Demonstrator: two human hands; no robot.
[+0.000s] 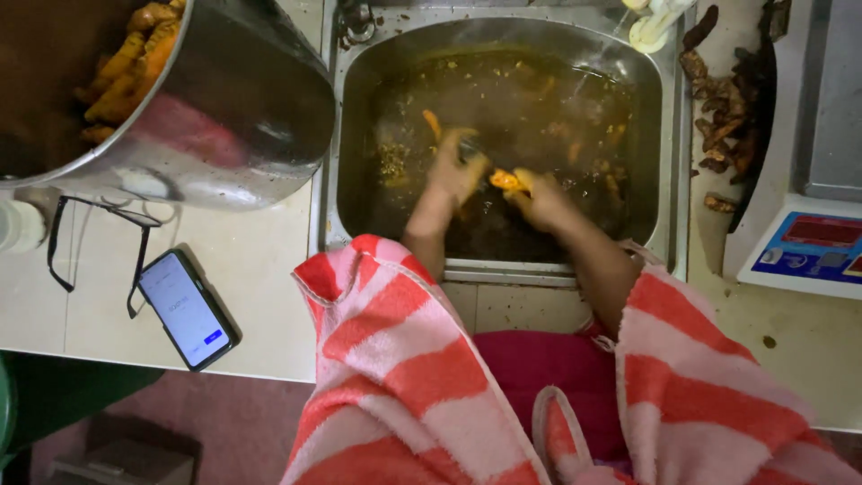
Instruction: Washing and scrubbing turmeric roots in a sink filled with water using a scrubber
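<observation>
Both hands are down in the stainless steel sink (675, 162), which is full of murky brown water with bits of root floating in it. The left hand (456, 171) and the right hand (539, 199) meet over a small bright orange piece of root (505, 180), and the fingers of each are curled closed on an end of it, just above the water line. More orange pieces drift near the far side of the basin.

To the left, a big shiny steel pot (242, 117) sits tilted on the pale desk (260, 296), holding a heap of cleaned orange roots (126, 63). Below it lie a pair of black-framed glasses (99, 251) and a lit smartphone (187, 310) (rather near the sink edge, to my eye). On the right, dark unwashed roots (727, 117) are piled beside a white and blue digital scale (808, 242).

The root looks wet and slick, so it could slip out of those fingers and vanish in the cloudy water. Splashes might reach the phone or the scale, and the loose red-and-white striped sleeves (395, 359) could dip into the basin.
</observation>
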